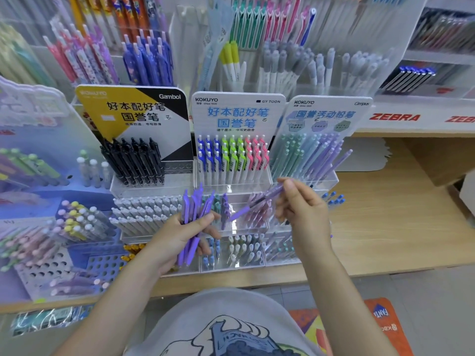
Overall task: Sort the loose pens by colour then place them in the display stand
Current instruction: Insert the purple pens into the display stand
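1. The left hand [180, 235] grips a bundle of purple pens [192, 217], fingers and thumb wrapped round the middle of the barrels, clips fanning upward and tips pointing down past the palm.
2. The right hand [303, 209] pinches a single purple pen [257, 201] near its upper end; the pen slants down and left toward the bundle, its tip close to but apart from the pens in the left hand.
3. Both hands hover above the clear acrylic display stand [231, 227] on the wooden shelf [385, 227], whose compartments already hold teal, pink, white and blue pens.
4. Handling, as I judge it: these pens are light, stiff plastic, with smooth barrels likely to slide against each other. A bundle held mid-barrel may splay or slip out from below if the grip loosens.
5. The single pen is best held near the clip end, so the tip is free to steer into a slot.
6. The bundle would be safer squared up, ends level, before lowering it into one compartment.
7. Risk: the projecting clips may snag neighbouring pens in the stand and tip them.
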`<act>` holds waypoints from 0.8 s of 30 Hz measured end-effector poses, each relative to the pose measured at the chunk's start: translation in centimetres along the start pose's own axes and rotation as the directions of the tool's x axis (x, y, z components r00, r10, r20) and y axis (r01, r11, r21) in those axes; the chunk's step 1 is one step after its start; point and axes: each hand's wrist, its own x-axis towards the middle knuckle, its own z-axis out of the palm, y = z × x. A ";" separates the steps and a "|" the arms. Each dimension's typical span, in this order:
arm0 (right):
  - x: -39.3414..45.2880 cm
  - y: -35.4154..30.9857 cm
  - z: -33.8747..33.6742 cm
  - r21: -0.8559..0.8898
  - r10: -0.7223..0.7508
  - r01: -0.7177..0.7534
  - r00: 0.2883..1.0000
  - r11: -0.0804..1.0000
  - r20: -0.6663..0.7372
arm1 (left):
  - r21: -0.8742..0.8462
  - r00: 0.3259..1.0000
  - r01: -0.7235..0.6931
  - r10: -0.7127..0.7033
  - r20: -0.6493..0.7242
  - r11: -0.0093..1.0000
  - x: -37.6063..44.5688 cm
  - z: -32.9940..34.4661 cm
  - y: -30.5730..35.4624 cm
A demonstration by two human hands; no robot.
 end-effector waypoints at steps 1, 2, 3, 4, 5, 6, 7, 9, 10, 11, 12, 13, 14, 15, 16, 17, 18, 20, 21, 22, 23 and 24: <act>0.2 -0.4 -0.4 -0.009 -0.029 0.029 0.999 1.000 -0.024 | 0.001 1.000 -0.005 0.005 -0.015 1.000 0.0 -0.3 0.1; 0.3 -0.6 -0.5 -0.033 -0.054 0.053 0.998 0.998 -0.040 | -0.002 1.000 -0.010 0.010 -0.029 1.000 0.1 -0.6 0.2; 0.4 -0.5 -0.5 -0.070 -0.077 0.073 0.996 0.995 -0.045 | -0.008 0.999 -0.015 0.015 -0.042 1.000 0.1 -0.7 0.3; 0.4 -0.2 -0.3 -0.113 -0.092 0.087 0.995 0.990 -0.040 | -0.015 0.999 -0.017 0.017 -0.049 1.000 0.2 -0.8 0.4; 0.5 0.3 0.0 -0.154 -0.100 0.094 0.995 0.984 -0.031 | -0.018 0.998 -0.016 0.015 -0.053 1.000 0.2 -0.8 0.4; 0.5 0.8 0.4 -0.184 -0.100 0.095 0.995 0.978 -0.018 | -0.019 0.998 -0.012 0.011 -0.054 1.000 0.3 -0.8 0.4; 0.6 1.4 0.8 -0.207 -0.094 0.091 0.996 0.974 -0.006 | -0.018 0.999 -0.007 0.006 -0.054 1.000 0.3 -0.8 0.5; 0.7 2.6 1.4 -0.259 -0.084 0.085 0.996 0.962 0.017 | -0.011 0.999 0.002 -0.003 -0.050 1.000 0.4 -0.8 0.5; 0.8 3.1 1.7 -0.292 -0.083 0.087 0.996 0.952 0.026 | -0.009 0.999 0.005 -0.005 -0.047 1.000 0.4 -0.8 0.5; 0.9 3.6 2.0 -0.321 -0.080 0.086 0.996 0.943 0.030 | -0.008 0.999 0.008 -0.008 -0.045 1.000 0.5 -0.8 0.6; 0.9 4.0 2.2 -0.338 -0.071 0.076 0.997 0.938 0.027 | -0.006 0.999 0.008 -0.008 -0.041 1.000 0.6 -0.9 0.6; 1.0 4.4 2.3 -0.349 -0.059 0.063 0.998 0.935 0.022 | -0.003 0.999 0.006 -0.006 -0.039 1.000 0.6 -1.0 0.7; 1.2 4.7 2.5 -0.360 -0.049 0.051 0.999 0.932 0.015 | -0.002 0.999 0.004 -0.004 -0.038 1.000 0.7 -1.1 0.7; 1.3 4.9 2.5 -0.371 -0.041 0.042 0.999 0.928 0.009 | -0.003 0.999 0.005 -0.005 -0.036 1.000 0.8 -1.1 0.7; 1.4 5.1 2.7 -0.380 -0.031 0.032 0.999 0.924 0.007 | -0.004 0.999 0.008 -0.008 -0.035 1.000 0.9 -1.2 0.7; 1.4 5.2 2.8 -0.391 -0.024 0.025 1.000 0.920 0.008 | -0.006 0.999 0.011 -0.011 -0.032 1.000 1.0 -1.2 0.7; 1.5 5.4 3.0 -0.404 -0.019 0.022 1.000 0.914 0.012 | -0.008 1.000 0.013 -0.014 -0.028 1.000 1.1 -1.3 0.8; 1.4 5.7 3.5 -0.437 -0.019 0.026 1.000 0.899 0.021 | -0.010 1.000 0.019 -0.019 -0.020 1.000 1.3 -1.4 0.8; 1.4 5.8 3.7 -0.455 -0.022 0.030 1.000 0.890 0.022 | -0.011 1.000 0.022 -0.022 -0.017 1.000 1.4 -1.4 0.8; 1.4 5.9 3.9 -0.474 -0.028 0.034 0.999 0.880 0.020 | -0.015 1.000 0.021 -0.022 -0.014 1.000 1.5 -1.4 0.9; 1.5 5.9 4.0 -0.500 -0.039 0.044 0.999 0.865 0.020 | -0.022 1.000 0.019 -0.019 -0.010 1.000 1.6 -1.5 0.9; 1.6 6.0 4.1 -0.526 -0.049 0.055 0.998 0.849 0.025 | -0.027 1.000 0.017 -0.017 -0.006 0.999 1.6 -1.6 0.9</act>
